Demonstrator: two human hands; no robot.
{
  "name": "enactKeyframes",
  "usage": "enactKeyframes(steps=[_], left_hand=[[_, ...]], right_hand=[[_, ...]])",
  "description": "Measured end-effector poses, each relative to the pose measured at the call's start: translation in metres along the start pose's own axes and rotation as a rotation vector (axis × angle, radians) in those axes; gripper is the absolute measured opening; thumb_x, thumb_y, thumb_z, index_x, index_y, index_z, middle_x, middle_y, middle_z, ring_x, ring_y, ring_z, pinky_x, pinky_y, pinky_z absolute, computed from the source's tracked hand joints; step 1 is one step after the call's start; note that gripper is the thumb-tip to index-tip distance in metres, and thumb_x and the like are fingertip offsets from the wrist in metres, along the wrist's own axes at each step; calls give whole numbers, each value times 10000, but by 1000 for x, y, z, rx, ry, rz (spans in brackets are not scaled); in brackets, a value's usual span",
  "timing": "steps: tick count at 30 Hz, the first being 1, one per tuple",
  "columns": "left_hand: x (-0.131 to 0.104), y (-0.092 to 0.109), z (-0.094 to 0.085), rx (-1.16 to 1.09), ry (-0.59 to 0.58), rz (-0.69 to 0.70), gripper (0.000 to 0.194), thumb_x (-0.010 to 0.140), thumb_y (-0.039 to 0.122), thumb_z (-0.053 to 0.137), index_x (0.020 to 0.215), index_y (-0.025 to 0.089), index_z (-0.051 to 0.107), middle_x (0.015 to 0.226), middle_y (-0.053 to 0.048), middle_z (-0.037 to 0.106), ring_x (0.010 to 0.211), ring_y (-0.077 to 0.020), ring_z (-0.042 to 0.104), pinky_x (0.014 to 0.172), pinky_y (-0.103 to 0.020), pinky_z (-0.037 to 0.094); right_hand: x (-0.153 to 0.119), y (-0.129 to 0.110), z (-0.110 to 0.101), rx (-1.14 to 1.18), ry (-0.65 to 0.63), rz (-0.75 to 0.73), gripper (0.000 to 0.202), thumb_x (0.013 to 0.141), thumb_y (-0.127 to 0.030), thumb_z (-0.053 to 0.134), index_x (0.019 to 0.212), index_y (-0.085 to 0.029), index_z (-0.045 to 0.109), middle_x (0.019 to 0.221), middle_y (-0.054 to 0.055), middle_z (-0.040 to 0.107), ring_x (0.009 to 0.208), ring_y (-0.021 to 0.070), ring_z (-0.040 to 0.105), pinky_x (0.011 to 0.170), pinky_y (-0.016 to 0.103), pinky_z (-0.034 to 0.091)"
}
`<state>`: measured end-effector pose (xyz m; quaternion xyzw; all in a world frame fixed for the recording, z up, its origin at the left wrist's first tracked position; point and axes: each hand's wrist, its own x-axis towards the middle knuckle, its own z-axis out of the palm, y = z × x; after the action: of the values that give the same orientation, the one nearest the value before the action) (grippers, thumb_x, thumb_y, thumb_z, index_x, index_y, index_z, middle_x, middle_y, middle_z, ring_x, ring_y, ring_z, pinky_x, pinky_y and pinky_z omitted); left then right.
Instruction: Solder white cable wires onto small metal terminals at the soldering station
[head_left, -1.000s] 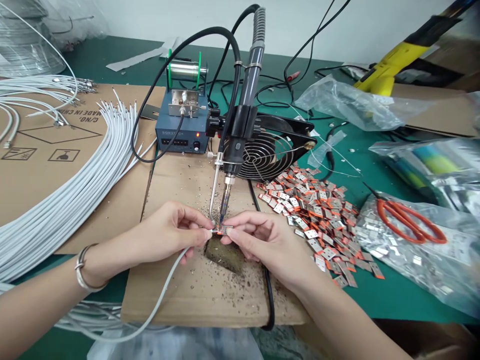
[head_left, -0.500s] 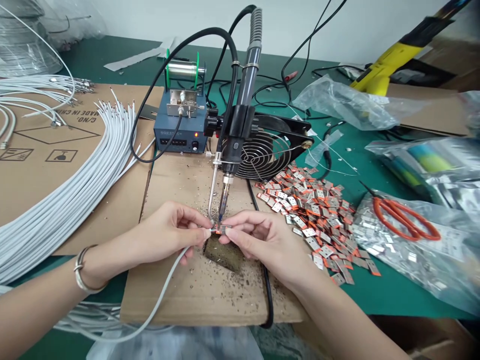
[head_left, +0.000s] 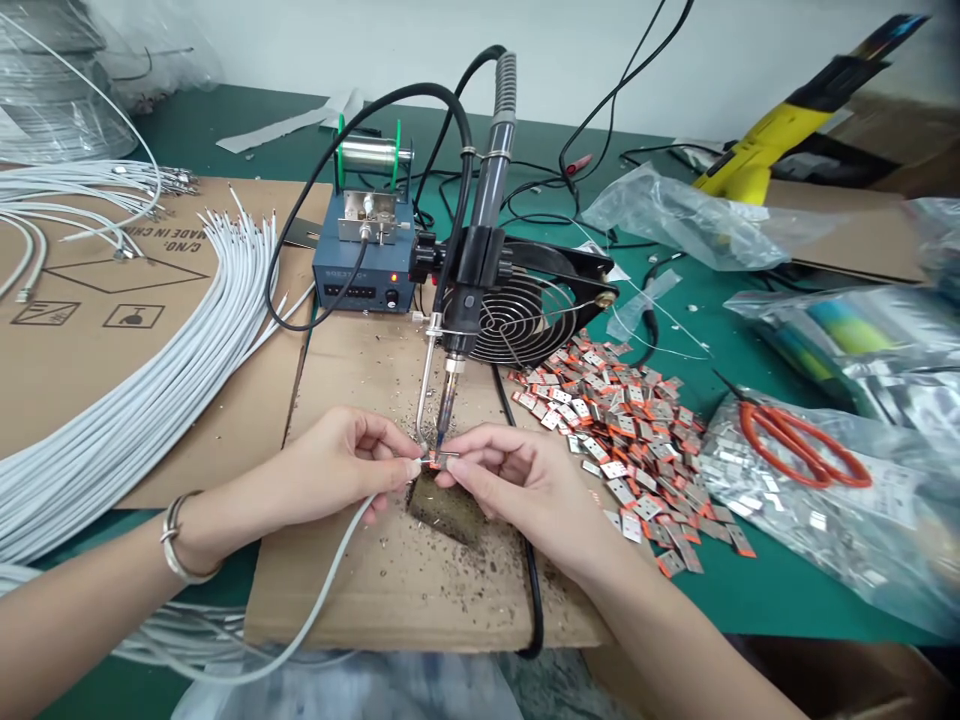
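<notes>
A sheaf of white cables fans over cardboard at the far left of the bench. The left hand has its grip pinched tight on the end of one white cable, thumb and forefinger closed at the tip. That tip meets a small orange-and-metal terminal, just above a dark sponge block (speckled with solder debris). The right hand pinches the terminal from the other side. The mounted soldering iron points down at the joint, its tip touching or nearly so. Behind stand the solder feeder box and a fan. Further right lie a heap of terminals and orange-handled scissors on a plastic bag.
</notes>
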<state>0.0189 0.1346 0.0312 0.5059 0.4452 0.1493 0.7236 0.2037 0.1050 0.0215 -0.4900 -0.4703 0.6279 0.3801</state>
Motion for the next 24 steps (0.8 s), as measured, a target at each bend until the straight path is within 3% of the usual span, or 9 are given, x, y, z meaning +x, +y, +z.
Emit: enactKeyframes(steps=[6, 24], left_hand=[[0, 0, 0, 40, 14, 19, 138, 737, 233, 605, 744, 114, 536, 497, 59, 501, 408, -52, 445, 383, -155, 398], [-3, 6, 5, 117, 96, 40, 113, 716, 223, 613, 704, 116, 579, 460, 69, 458, 359, -38, 377, 331, -138, 341]], right_hand=[[1, 1, -1, 16, 2, 57, 233, 650, -295, 722, 784, -129, 630, 631, 44, 673, 379, 33, 390, 355, 153, 265], [-1, 1, -4, 51, -33, 3, 172, 680, -287, 727, 768, -155, 662, 628, 38, 690, 388, 43, 445, 356, 172, 271]])
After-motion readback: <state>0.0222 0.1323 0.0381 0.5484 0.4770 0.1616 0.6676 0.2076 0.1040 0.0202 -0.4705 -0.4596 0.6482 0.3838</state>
